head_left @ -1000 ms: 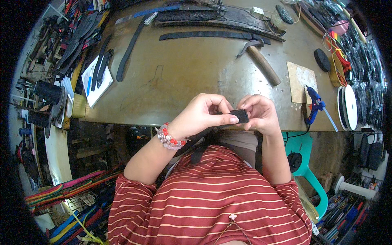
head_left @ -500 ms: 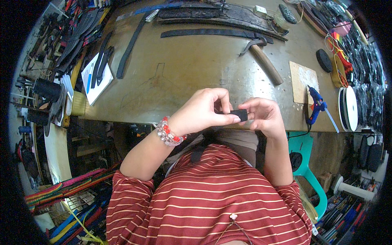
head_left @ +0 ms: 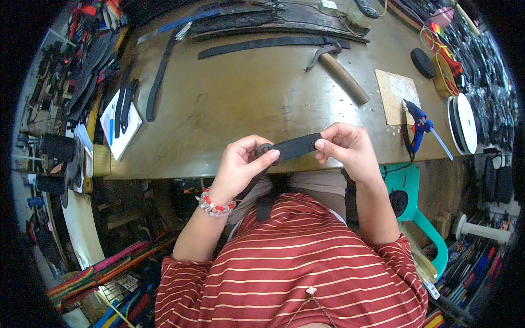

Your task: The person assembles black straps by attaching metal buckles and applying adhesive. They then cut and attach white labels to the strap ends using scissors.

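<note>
A black webbing strap [head_left: 297, 147] is stretched between my two hands, just above the table's near edge. My left hand [head_left: 243, 161] pinches it with thumb and fingers, beside a dark curved piece or fold whose kind I cannot make out. More black strap [head_left: 266, 205] hangs below that hand toward my lap. My right hand [head_left: 347, 148] grips the other end of the strap between thumb and forefinger, with the end partly hidden by the fingertips. The held stretch is tilted, its right end a little higher.
On the table [head_left: 229, 104] lie a wooden-handled hammer [head_left: 344, 79], long black straps [head_left: 257, 46] and a blue glue gun [head_left: 419, 128] near a cardboard piece [head_left: 395, 93]. A white spool [head_left: 465, 124] stands at right. Paper [head_left: 123, 128] with a pen lies left. A green chair [head_left: 424, 235] stands below.
My hands have moved apart, the left one to the left, and a longer stretch of black strap now shows between them. The view has shifted slightly.
</note>
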{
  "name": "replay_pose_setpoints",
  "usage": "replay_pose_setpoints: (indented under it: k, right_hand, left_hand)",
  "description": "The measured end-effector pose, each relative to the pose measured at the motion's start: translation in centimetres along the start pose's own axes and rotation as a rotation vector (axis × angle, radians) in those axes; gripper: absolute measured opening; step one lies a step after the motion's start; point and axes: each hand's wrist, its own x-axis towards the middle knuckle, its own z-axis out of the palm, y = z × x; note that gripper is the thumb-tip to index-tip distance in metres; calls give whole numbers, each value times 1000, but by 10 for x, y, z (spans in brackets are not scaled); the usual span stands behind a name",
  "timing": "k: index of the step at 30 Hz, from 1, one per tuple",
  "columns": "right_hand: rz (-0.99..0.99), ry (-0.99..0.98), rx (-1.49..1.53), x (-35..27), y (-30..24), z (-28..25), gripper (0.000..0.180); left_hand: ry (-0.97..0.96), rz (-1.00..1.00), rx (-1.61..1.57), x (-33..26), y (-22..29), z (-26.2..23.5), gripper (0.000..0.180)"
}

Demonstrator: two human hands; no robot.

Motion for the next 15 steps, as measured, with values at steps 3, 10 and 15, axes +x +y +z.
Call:
replay_pose_setpoints:
  k: [3,10,15]
  right_hand:
    - [-24,-17,-42,14,7,15,14]
    - [-575,595,-1499,104,15,-21,49]
    - [-100,489,-1837,118,7,-69,49]
  left_hand:
    - [119,12,38,0,-13,-7,10]
    - [536,-10,487,5,-7,-97,20]
    - [601,-3,742,4,-15,-126,21]
